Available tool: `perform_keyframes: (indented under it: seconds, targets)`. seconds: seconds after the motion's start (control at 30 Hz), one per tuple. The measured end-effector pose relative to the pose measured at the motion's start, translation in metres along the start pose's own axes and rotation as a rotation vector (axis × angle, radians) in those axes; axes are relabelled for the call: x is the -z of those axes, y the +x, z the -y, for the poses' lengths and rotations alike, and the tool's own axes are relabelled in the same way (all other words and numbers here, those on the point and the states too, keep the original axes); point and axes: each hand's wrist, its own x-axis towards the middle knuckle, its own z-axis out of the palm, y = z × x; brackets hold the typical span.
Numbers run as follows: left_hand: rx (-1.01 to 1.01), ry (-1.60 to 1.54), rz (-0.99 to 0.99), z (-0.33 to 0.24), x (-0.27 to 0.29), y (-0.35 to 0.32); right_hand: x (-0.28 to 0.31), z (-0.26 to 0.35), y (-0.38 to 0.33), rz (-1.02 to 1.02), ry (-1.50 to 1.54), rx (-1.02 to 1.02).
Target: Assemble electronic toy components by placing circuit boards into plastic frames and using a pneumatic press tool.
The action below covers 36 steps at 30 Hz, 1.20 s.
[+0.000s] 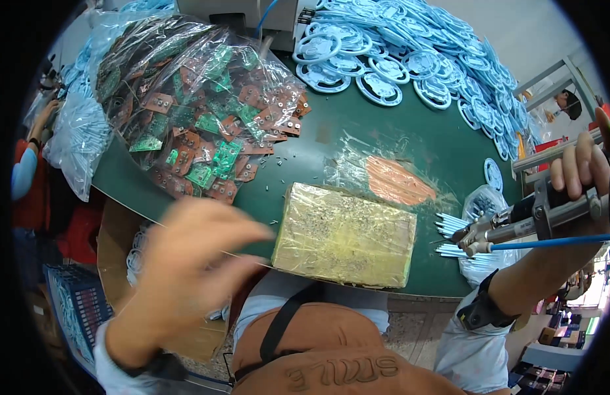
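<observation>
My left hand (193, 270) is smeared by motion over the table's near-left edge, thumb and forefinger apart with nothing visible between them. To its right lies a flat block (344, 237) wrapped in yellowish tape, its top scuffed. My right hand (584, 168) is closed round a power screwdriver (538, 217) with a dark body and metal tubes. Its thin tip points left, toward the block but apart from it. A blue hose (552, 242) runs along the tool. Small screws (280, 158) lie scattered between the block and the circuit boards.
A clear bag (206, 72) spills green and brown circuit boards (226, 155) at left. Light-blue plastic wheels (380, 89) are heaped at the back right. Pale-blue sticks (453, 227) lie by a plastic bag (486, 204). Orange tape (397, 181) covers part of the green table (305, 141).
</observation>
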Motion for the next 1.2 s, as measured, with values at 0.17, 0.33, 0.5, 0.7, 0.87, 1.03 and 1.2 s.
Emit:
perform_keyframes:
  seconds: [0.17, 0.33, 0.5, 0.7, 0.87, 1.03, 1.2]
  targets:
    - [-0.143, -0.262, -0.021, -0.007, -0.133, 0.021, -0.008, -0.005, 0.005, -0.012, 0.165, -0.074]
    - [-0.181, -0.191, 0.032, -0.001, -0.147, 0.029, -0.033, 0.006, 0.013, -0.453, 0.050, -0.316]
    - [-0.220, 0.004, -0.091, 0.028, -0.096, 0.048, -0.001, -0.012, 0.003, -0.115, 0.154, -0.147]
    - [-0.134, 0.342, -0.042, 0.063, -0.049, 0.077, -0.047, -0.012, 0.028, -0.944, -0.146, -0.445]
    - [-0.312, 0.756, -0.199, 0.090, -0.079, 0.124, 0.027, -0.031, 0.022, -0.058, 0.012, -0.199]
    - [-0.367, 0.802, -0.252, 0.106, -0.080, 0.134, 0.038, -0.018, 0.022, -0.123, -0.385, -0.129]
    - [-0.387, 0.406, -0.375, 0.081, -0.051, 0.123, 0.078, 0.015, 0.005, -0.339, -0.745, 0.253]
